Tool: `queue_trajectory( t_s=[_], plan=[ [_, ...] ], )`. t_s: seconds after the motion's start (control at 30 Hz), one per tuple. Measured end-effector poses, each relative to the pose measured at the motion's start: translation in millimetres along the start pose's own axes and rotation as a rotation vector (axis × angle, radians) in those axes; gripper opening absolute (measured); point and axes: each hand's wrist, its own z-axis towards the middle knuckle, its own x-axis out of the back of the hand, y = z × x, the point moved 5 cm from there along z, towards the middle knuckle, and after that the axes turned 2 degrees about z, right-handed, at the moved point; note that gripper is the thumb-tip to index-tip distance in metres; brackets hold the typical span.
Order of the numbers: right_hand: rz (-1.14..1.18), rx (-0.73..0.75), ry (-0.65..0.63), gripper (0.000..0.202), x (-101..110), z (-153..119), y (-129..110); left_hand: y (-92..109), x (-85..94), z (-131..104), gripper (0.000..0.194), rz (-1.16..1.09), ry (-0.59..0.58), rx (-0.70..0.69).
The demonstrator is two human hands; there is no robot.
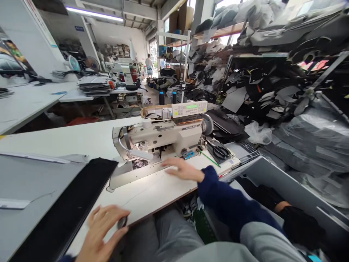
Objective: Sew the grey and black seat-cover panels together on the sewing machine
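Observation:
My left hand (102, 231) is over the front edge of the white table, slightly blurred. Its thumb and fingers pinch a small dark round object (122, 221); the exact kind I cannot make out. My right hand (181, 169) reaches across to the bed of a sewing machine (163, 136), fingers stretched out and holding nothing visible. Just left of those fingertips, an opening in the machine bed shows the metal hook mechanism (140, 163). A loose thread (140, 191) trails over the tabletop between my hands.
Left lies a large grey panel (35, 182) with a black strip (68, 203). Black scissors (221, 152), blue snips (189, 155) and a green pencil (209, 158) lie right of the machine. A grey bin (297, 182) stands at my right. Another person (149, 65) is far back.

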Motion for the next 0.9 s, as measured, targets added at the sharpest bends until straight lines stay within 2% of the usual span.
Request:
queue_trajectory(
  t_s=[0.07, 0.13, 0.2, 0.23, 0.3, 0.4, 0.47, 0.53, 0.6, 0.67, 0.73, 0.83, 0.9],
  plan=[
    [0.458, 0.176, -0.132, 0.048, -60.2, 15.6, -50.2, 26.7, -9.2, 17.6, 0.025, -0.032, 0.028, -0.092],
    [0.865, 0.148, -0.050, 0.059, -98.7, 23.3, -78.9, 50.2, -4.8, 32.9, 0.031, -0.068, 0.143, -0.134],
    [1.159, 0.074, 0.015, 0.064, -123.9, 24.0, -92.0, 63.3, 3.6, 37.1, 0.036, -0.097, 0.219, -0.118],
    [1.258, 0.041, 0.001, 0.064, -132.5, 22.7, -95.3, 64.8, 6.5, 34.3, 0.036, -0.116, 0.229, -0.083],
    [1.363, -0.020, -0.105, 0.062, -143.7, 18.1, -98.1, 58.7, 7.5, 21.4, 0.035, -0.185, 0.221, 0.031],
    [1.367, -0.165, -0.260, 0.048, -152.1, 7.7, -93.7, 39.8, -0.1, -0.9, 0.031, -0.353, 0.201, 0.178],
    [1.365, -0.252, -0.249, 0.043, -154.0, 1.8, -88.3, 30.6, -6.0, -6.9, 0.031, -0.423, 0.154, 0.181],
    [1.339, -0.296, -0.163, 0.045, -153.8, -1.6, -82.1, 26.4, -7.9, -5.1, 0.033, -0.370, 0.070, 0.097],
    [1.232, -0.342, -0.089, 0.046, -154.6, -3.7, -73.4, 25.6, -4.4, -0.9, 0.037, -0.195, 0.012, -0.061],
    [1.081, -0.383, -0.095, 0.047, -158.5, -5.3, -62.8, 25.7, -1.0, 0.7, 0.037, 0.010, -0.014, -0.226],
    [0.970, -0.404, -0.146, 0.047, -165.0, -6.8, -51.6, 24.8, -3.0, -1.3, 0.032, 0.149, -0.055, -0.336],
    [0.880, -0.399, -0.204, 0.048, -175.5, -9.0, -37.1, 23.1, -13.2, -7.8, 0.032, 0.205, -0.147, -0.374],
    [0.827, -0.388, -0.213, 0.048, -180.6, -10.1, -31.4, 21.9, -17.8, -11.2, 0.032, 0.156, -0.187, -0.323]
  ],
)
